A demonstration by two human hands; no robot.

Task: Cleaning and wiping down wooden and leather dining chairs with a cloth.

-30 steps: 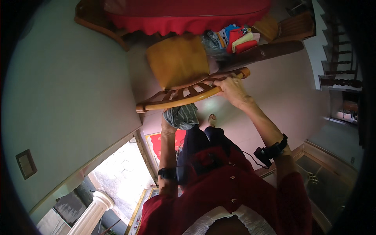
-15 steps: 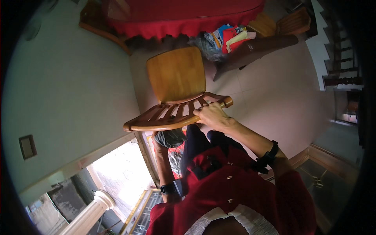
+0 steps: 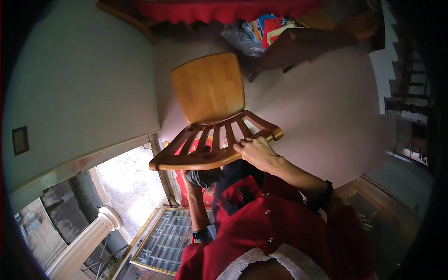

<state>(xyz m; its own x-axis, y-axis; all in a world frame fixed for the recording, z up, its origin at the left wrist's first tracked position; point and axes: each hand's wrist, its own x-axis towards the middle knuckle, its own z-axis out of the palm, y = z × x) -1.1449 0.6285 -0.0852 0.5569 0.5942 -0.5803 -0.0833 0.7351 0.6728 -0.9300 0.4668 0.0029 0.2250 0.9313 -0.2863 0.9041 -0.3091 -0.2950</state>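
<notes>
My right hand is closed round the top rail of a wooden chair, toward the right end of its slatted back. The chair stands in front of me with its orange-brown seat away from me. Below the left part of the rail, my left hand grips a dark grey shoe-like thing with thin pale lines like laces. The rail and the thing itself hide part of those fingers. Dark trousers show beside it.
A brown bench-like piece stands beyond the chair, with folded colourful clothes and clear plastic by it. A red-covered table is farther back. Left are a wall and a bright doorway; a red mat lies below.
My view has shifted, so the table sits higher and more of the doorway and gold-framed panel shows. My right hand stays on the rail; the left, with the grey thing, appears slightly lower.
</notes>
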